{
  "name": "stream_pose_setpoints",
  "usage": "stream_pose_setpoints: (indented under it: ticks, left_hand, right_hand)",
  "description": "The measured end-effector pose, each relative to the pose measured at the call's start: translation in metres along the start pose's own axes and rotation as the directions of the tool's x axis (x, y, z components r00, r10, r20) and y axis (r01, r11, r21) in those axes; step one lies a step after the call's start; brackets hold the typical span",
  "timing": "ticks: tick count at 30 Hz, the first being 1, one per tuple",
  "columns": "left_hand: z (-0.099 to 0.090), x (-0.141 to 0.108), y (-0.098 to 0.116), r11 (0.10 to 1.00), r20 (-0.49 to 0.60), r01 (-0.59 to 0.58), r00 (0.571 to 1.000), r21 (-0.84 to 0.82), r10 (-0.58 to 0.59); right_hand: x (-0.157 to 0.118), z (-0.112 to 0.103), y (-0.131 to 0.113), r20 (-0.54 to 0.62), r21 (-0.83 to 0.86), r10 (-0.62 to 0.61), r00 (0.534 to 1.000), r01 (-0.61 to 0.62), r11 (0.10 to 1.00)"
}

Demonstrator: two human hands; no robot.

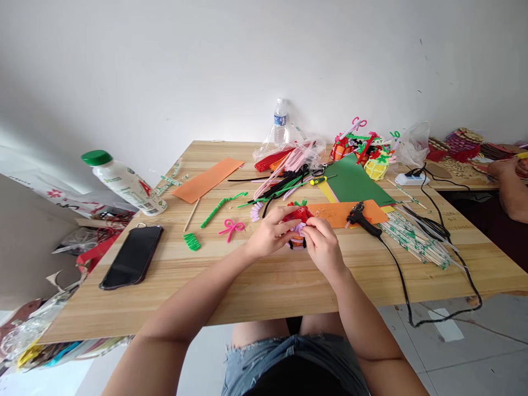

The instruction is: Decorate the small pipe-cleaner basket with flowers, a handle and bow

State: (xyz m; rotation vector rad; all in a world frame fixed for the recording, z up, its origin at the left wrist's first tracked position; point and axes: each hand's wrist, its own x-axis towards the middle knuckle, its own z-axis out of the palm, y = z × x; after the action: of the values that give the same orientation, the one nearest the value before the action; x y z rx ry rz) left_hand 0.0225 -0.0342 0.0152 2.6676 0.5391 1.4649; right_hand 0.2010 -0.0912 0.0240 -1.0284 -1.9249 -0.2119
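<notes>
Both hands meet over a small pipe-cleaner basket [297,242], red and green on top, with an orange body banded in black. My left hand [270,231] is closed, its fingers curled on the basket's left side and top. From the right, my right hand [325,247] pinches at a light purple fuzzy piece [297,226] on its front. The fingers cover much of the basket. To the left lie a pink pipe-cleaner bow [231,229], a folded green pipe cleaner [192,242] and a coiled green stem [218,212]. A curled lilac piece [256,210] is nearer the basket.
A black glue gun [363,218] rests on orange card [334,213], its cord hanging over the front edge. Wrapped sticks [416,239] lie at right. A phone [132,257] and tilted-looking white bottle [127,184] are left. A person's arm [511,190] shows far right.
</notes>
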Motion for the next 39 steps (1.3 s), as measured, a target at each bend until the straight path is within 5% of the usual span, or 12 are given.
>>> stream_pose_setpoints:
  ticks: [39]
  left_hand:
    - [-0.0008,0.0005,-0.0004,1.000,0.003,-0.007,1.000,-0.003,0.007]
  right_hand:
    - [0.0017,-0.0004,-0.0011,-0.022,-0.030,-0.044,0.999,0.043,0.999]
